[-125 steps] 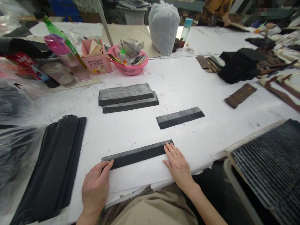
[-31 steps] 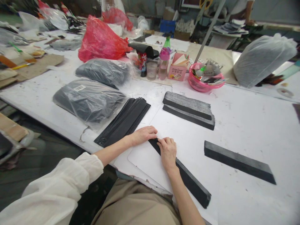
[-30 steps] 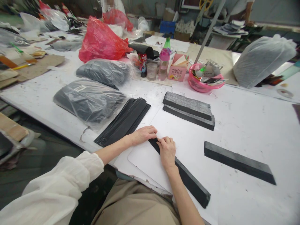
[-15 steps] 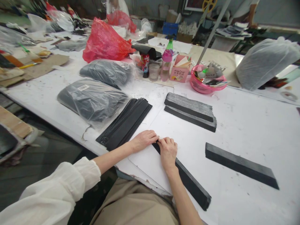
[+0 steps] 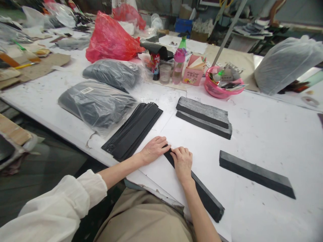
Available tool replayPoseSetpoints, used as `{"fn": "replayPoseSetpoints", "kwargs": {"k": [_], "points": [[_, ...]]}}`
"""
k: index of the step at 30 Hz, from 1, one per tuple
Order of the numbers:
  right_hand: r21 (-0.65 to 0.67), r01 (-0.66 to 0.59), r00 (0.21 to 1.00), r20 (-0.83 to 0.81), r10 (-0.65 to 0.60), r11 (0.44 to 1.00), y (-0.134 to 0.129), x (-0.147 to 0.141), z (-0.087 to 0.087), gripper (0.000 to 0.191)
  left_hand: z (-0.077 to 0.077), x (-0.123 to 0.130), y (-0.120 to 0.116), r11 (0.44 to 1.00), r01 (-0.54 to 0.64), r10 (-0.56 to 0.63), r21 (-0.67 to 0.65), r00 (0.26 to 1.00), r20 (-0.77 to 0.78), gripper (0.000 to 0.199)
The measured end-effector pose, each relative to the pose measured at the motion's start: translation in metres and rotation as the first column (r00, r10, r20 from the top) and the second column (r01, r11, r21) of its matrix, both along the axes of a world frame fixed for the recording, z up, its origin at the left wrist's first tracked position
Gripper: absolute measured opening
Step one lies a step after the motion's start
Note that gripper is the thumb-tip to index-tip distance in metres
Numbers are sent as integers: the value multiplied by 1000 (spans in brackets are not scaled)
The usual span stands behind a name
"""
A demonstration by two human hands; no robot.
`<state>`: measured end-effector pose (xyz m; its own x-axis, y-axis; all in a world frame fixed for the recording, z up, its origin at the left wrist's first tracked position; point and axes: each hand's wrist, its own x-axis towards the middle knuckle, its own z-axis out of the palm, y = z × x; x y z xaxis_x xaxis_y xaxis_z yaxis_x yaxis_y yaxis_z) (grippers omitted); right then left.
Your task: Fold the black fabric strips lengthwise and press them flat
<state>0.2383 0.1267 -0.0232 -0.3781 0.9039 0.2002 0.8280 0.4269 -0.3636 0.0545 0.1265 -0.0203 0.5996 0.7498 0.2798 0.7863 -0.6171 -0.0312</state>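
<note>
Black strip (image 5: 208,200), one, left hand (image 5: 154,150) pressed together on its end, right hand (image 5: 182,163) pinching it, two bagged bundles (image 5: 97,106) nearby

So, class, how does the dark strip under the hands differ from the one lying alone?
The near strip has the left hand and right hand at its far end; the lone strip is untouched. The near strip shows a thin grey edge, the lone strip a broad grey band. The right forearm hides part of the near strip; the lone strip is fully visible. Both are long, narrow and dark.
</note>
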Motion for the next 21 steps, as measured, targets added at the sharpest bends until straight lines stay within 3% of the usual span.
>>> {"fn": "replayPoseSetpoints", "kwargs": {"k": [12,21], "points": [[-35,-17,999,-28,16,999,-6,16,0,6,-1,3,-4,1000,5,-5,-19,1000,9,27],[-30,23,1000,-4,-23,999,-9,9,1,7,1,3,-4,999,43,-42,-32,998,38,31]]}}
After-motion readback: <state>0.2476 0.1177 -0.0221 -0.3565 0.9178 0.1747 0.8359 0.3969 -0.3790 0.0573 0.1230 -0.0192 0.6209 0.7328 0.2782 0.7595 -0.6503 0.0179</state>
